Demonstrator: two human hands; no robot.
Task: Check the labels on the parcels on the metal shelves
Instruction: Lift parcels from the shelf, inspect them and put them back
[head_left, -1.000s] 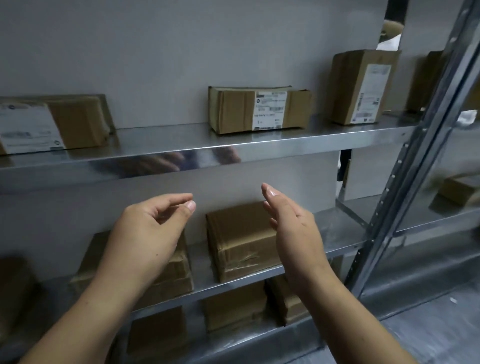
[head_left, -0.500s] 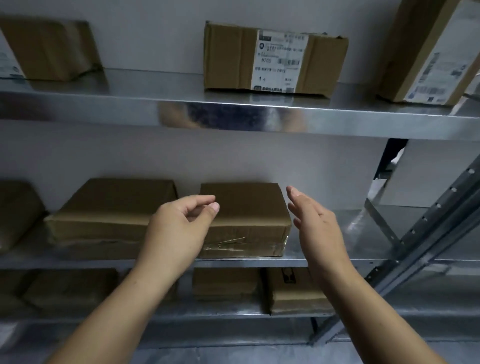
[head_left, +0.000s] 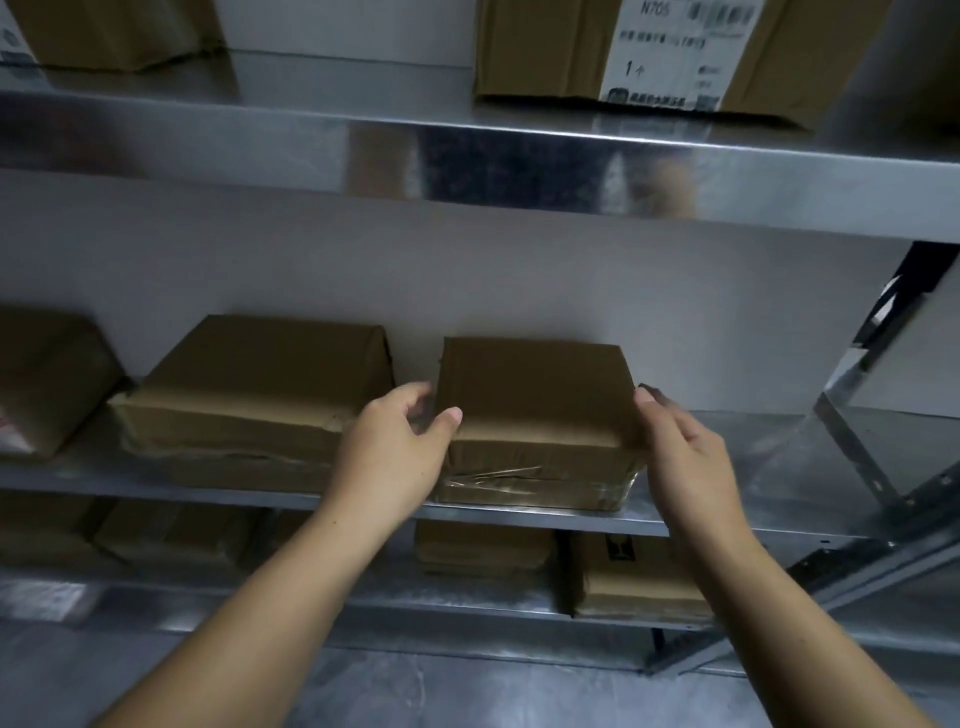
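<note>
A plain brown parcel (head_left: 535, 395), taped along its front, lies flat on the middle metal shelf (head_left: 779, 467). No label shows on its top or front. My left hand (head_left: 395, 452) grips its left front corner, thumb on the top edge and fingers curled down the left side. My right hand (head_left: 685, 457) holds the right side, thumb tip at the top right edge. On the upper shelf (head_left: 467, 156) stands another parcel (head_left: 524, 52) with a white printed label (head_left: 670, 57) facing me.
A wider flat parcel (head_left: 260, 384) lies close to the left of the held one, with another (head_left: 47, 374) further left. Two parcels (head_left: 483, 551) (head_left: 634, 582) sit on the shelf below. A slanted metal brace (head_left: 857, 457) stands at the right.
The view has dropped from the upper shelf to the middle one. Both hands moved forward and closed in on the two sides of the middle parcel, now touching it.
</note>
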